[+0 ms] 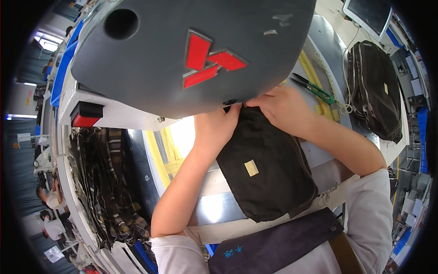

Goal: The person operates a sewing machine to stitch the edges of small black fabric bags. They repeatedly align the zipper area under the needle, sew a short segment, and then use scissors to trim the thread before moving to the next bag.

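Note:
A dark brown fabric pouch [267, 160] with a zip along its right side and a small yellowish tag lies under both arms on the metal work surface [212, 208]. Its far end is gripped by my left hand [216, 130] and my right hand [287, 109], close together at the lower edge of a large grey machine head [150, 55] with red shapes on it. The left fingertips are partly hidden there; the right fingers are bent onto the cloth.
Plaid cloth [105, 182] is piled at left. Green-handled snips [319, 91], a cord and another zipped pouch [374, 91] sit at right, below a screen [367, 16]. Blue bins [61, 77] line the upper left. Other people [54, 198] are at work in the left background.

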`<control>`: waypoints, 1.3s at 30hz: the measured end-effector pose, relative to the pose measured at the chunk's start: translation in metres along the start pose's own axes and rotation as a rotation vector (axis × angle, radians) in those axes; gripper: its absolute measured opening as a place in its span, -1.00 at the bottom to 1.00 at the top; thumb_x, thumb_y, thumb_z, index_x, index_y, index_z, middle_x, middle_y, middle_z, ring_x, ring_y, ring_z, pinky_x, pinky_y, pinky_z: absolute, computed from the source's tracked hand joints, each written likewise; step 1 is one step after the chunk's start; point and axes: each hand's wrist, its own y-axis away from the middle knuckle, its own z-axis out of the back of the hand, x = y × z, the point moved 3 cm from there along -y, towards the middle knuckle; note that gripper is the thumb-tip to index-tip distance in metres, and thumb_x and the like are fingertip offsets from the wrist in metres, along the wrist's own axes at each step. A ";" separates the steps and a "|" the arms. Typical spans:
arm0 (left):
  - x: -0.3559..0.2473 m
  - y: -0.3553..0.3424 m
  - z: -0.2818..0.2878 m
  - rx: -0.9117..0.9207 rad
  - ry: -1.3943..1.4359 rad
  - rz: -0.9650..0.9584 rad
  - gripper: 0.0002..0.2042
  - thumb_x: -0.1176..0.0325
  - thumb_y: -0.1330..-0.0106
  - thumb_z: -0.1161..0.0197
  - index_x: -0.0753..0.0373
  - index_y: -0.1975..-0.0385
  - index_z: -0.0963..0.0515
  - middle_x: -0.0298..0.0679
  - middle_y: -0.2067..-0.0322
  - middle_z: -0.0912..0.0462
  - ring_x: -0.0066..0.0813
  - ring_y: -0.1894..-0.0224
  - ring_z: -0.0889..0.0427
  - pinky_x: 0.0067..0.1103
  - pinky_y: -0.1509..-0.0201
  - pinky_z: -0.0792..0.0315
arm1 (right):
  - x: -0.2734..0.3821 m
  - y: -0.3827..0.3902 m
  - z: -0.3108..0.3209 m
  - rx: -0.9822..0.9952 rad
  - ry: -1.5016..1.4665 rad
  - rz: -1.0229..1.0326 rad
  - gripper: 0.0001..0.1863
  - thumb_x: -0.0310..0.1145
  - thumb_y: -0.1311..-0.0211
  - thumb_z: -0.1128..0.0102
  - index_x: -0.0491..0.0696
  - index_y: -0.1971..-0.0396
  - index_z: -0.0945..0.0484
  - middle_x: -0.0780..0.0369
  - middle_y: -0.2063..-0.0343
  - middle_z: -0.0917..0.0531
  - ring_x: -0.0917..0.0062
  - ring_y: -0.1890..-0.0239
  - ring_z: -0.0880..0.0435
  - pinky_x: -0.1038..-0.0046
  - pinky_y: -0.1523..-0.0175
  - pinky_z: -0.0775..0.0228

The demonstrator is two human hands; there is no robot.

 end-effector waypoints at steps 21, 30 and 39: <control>0.004 0.008 0.013 -0.095 -0.117 -0.240 -0.80 0.32 -0.23 -0.32 0.30 0.25 -0.60 -0.12 0.31 -0.66 -0.15 0.25 -0.62 -0.40 0.20 -0.45 | 0.013 -0.005 -0.001 0.113 0.226 0.155 -0.76 -0.43 -0.01 -0.14 -0.09 0.26 -0.59 0.31 0.24 -0.52 0.49 0.20 -0.55 0.46 0.23 -0.52; -0.009 0.037 0.009 -0.006 -0.174 -0.466 -0.59 0.36 -0.06 -0.39 0.34 0.08 -0.52 -0.12 0.03 -0.56 -0.08 0.01 -0.57 -0.37 -0.06 -0.47 | 0.009 -0.002 -0.003 0.057 0.183 0.011 -0.80 -0.45 -0.02 -0.17 -0.04 0.29 -0.58 0.31 0.25 -0.54 0.47 0.21 -0.57 0.40 0.23 -0.49; -0.009 0.035 0.012 0.090 -0.234 -0.508 -0.57 0.38 0.01 -0.38 0.38 0.10 -0.52 -0.10 -0.02 -0.54 -0.10 -0.02 -0.56 -0.38 -0.09 -0.47 | -0.008 -0.013 0.002 0.088 -0.160 -0.547 -0.86 -0.42 -0.02 -0.26 -0.08 0.40 -0.55 0.26 0.50 -0.63 0.44 0.39 -0.66 0.41 0.31 -0.47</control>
